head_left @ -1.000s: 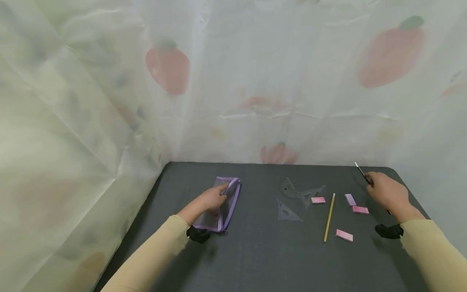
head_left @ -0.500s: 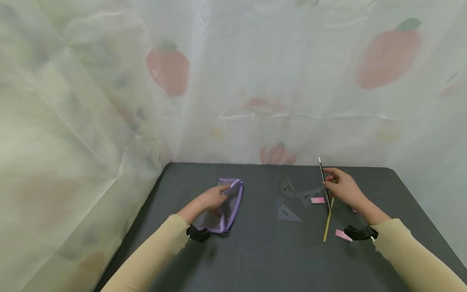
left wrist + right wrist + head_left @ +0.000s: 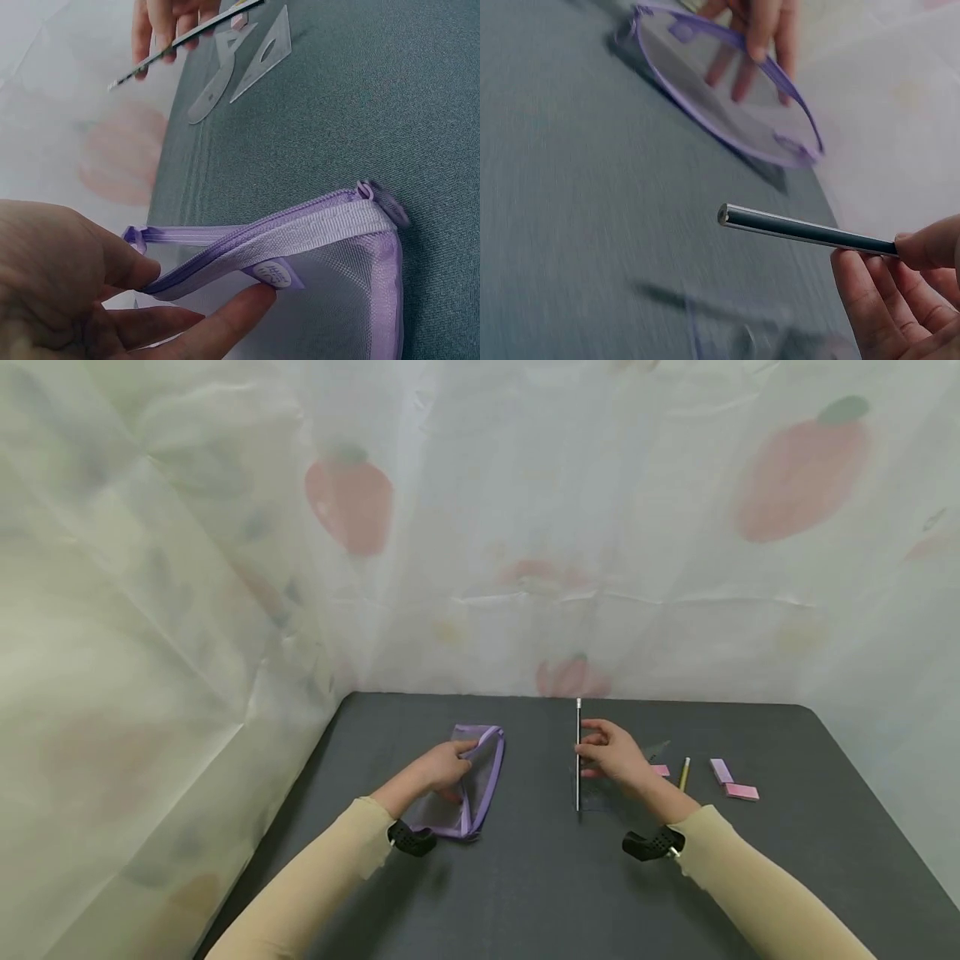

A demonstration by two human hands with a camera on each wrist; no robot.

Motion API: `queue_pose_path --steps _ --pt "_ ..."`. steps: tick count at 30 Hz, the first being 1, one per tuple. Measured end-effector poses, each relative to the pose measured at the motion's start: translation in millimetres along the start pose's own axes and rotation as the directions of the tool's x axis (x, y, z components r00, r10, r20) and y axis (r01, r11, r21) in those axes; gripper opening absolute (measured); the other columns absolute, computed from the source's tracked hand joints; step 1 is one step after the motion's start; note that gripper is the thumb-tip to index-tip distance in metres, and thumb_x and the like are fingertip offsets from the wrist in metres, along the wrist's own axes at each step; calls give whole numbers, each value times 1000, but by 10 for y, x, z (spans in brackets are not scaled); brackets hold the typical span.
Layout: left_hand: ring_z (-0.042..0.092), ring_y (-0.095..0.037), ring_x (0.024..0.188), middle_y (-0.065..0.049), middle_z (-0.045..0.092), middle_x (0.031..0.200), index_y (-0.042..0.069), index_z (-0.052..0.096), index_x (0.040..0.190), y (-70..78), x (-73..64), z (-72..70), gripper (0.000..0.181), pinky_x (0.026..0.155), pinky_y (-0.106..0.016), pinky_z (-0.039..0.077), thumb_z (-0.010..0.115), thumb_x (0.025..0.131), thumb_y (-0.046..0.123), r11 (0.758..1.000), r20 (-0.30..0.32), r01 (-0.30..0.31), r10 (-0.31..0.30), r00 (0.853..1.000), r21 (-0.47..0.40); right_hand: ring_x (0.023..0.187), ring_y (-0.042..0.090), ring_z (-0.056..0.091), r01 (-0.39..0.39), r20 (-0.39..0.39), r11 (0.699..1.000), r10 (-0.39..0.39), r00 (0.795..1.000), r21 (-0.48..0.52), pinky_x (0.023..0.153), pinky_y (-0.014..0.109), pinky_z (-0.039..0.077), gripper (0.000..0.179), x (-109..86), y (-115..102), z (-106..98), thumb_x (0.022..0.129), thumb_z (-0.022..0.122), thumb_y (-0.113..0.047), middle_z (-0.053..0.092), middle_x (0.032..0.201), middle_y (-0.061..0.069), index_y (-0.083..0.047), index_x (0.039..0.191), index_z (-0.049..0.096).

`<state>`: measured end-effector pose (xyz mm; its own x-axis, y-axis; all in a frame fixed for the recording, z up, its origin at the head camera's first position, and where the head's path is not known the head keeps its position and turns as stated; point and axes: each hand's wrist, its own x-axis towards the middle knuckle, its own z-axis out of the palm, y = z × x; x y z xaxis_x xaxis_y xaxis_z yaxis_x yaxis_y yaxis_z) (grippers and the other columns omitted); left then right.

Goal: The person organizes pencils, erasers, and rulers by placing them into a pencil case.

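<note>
On the left of the dark table, my left hand [image 3: 442, 770] pinches the zipped edge of a purple-trimmed mesh pencil case [image 3: 491, 785]. The right wrist view shows the pencil case's mouth [image 3: 705, 124] spread apart. My right hand [image 3: 618, 756] holds a dark striped pencil [image 3: 578, 789] between thumb and fingers. That pencil is raised over the table, to the right of the pencil case and apart from it. In the right wrist view the pencil's blunt, unsharpened end [image 3: 724, 215] points toward the pencil case side.
Under and behind my right hand lie a clear set square [image 3: 271, 56] and a clear protractor [image 3: 214, 94]. Farther right are a yellow pencil [image 3: 685, 774], a pink eraser [image 3: 742, 792] and a lilac eraser [image 3: 722, 770]. A strawberry-print curtain [image 3: 465, 527] hangs behind the table.
My right hand has carried the dark pencil leftward from the table's right side, past the erasers and the yellow pencil. My left hand stays at the pencil case, which has shifted slightly right.
</note>
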<state>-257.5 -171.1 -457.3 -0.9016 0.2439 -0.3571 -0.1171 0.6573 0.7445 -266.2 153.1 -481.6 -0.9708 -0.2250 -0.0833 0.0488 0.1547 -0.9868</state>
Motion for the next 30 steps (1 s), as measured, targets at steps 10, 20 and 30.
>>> queue_pose_path --steps 10,20,30 --pt "50 -49 129 -31 28 159 9 40 159 54 11 -1 57 62 -42 66 47 103 -1 999 -10 7 -7 1000 -35 82 23 62 -48 -31 977 55 998 207 78 52 65 58 223 16 700 97 63 6 59 111 21 6 149 38" --pt "58 -42 110 -33 47 140 8 40 158 120 7 5 59 67 -45 66 49 102 -3 989 15 47 -46 999 -141 74 23 60 -57 -81 958 82 993 282 66 45 66 53 344 101 1173 92 64 12 57 99 17 5 140 43" --pt "62 -38 103 -28 48 138 8 38 159 157 47 -21 63 66 -41 66 52 99 -5 979 22 79 -77 997 -188 74 24 60 -65 -61 961 84 995 269 68 46 66 52 333 100 1385 92 63 11 56 98 15 5 139 42"
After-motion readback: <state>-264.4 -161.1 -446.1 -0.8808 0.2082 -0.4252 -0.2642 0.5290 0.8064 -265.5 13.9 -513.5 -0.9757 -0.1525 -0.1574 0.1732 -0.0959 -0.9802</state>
